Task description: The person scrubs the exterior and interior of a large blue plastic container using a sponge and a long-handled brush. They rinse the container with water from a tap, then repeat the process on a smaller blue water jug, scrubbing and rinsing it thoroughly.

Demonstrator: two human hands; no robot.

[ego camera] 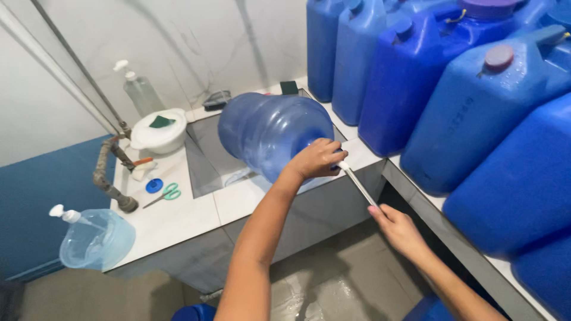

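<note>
Two bare forearms rise from the bottom edge, their elbows cut off by the frame. Blue jerrycans [476, 101] are crowded along the right shelf, several cropped by the top and right borders; one carries a reddish round cap, another a purple one. Raised markings on one side are too faint to make out. A translucent blue water bottle [270, 139] is laid on its side over the sink [205, 160] in the white tiled worktop [172, 217]; its neck is hidden beneath the left hand [318, 159], which is closed around the mouth. A thin white rod [358, 185] runs from that mouth to the right hand [397, 229], whose fingers are curled on its lower end. Whatever lies inside the bottle cannot be seen. Smaller items are set at the left: a pump dispenser bottle [95, 238], a white lidded bowl [157, 134], green scissors [166, 193].
</note>
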